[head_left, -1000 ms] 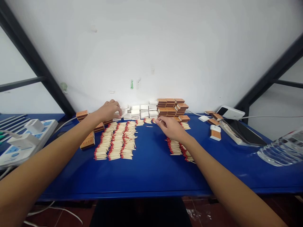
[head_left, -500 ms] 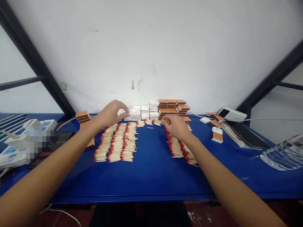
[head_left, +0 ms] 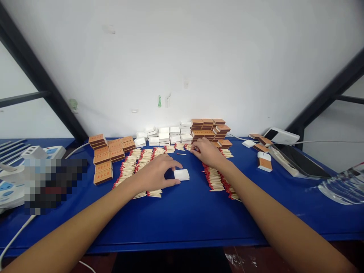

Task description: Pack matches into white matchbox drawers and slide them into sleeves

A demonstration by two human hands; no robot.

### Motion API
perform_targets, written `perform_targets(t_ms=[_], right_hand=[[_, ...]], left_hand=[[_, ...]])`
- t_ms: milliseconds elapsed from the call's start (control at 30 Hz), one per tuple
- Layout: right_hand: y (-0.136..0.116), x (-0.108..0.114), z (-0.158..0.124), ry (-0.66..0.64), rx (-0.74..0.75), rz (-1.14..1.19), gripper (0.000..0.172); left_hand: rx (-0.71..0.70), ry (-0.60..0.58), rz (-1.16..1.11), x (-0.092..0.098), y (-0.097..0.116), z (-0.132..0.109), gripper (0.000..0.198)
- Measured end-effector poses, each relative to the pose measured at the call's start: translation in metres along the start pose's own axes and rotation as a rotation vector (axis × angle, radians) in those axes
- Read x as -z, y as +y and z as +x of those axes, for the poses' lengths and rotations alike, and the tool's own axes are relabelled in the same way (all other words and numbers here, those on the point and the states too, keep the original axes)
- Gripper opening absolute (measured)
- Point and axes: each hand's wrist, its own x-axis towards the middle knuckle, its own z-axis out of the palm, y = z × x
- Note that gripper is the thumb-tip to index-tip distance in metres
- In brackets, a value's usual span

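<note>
My left hand (head_left: 156, 173) grips a small white matchbox tray (head_left: 182, 174) between thumb and fingers, low over the middle of the blue table. Behind and beside that hand, rows of red-tipped matches (head_left: 129, 167) lie side by side, partly covered by it. My right hand (head_left: 207, 151) is at the back end of the right-hand match rows (head_left: 214, 179), its fingertips closed together. Anything between those fingertips is too small to make out. One loose match (head_left: 181, 154) lies between the hands.
White trays (head_left: 164, 136) and brown matchboxes (head_left: 203, 134) stand stacked along the wall. More matchboxes (head_left: 103, 170) are piled at left, near a power strip (head_left: 55, 152). On the right lie loose boxes (head_left: 265, 164), a dark flat device (head_left: 301, 161) and a clear plastic bottle (head_left: 341, 186).
My left hand has come from the stacked white trays toward me and rightward, bringing one tray to the table's middle. My right hand has shifted slightly left, staying by the matches.
</note>
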Motion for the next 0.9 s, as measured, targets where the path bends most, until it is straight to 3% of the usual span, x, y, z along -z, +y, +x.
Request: perform_targets(t_ms=[233,367,633,900], right_hand=[[0.003,-0.001,-0.002,0.014,0.033,0.024,0.019],[0.006,-0.003,-0.002,0.044,0.048,0.035,0.012],[0.008,-0.006,0.001,-0.017,0.037,-0.016,0.02],[-0.029,0.021,-0.021,0.025,0.172,0.241,0.017]], left_hand=[[-0.024,0.034,0.044,-0.005,0.001,-0.003,0.049],[-0.055,0.077,0.071,-0.008,-0.002,-0.003,0.04],[-0.051,0.09,0.107,-0.006,-0.003,-0.003,0.035],[0.033,0.161,0.211,-0.001,-0.002,-0.001,0.028]])
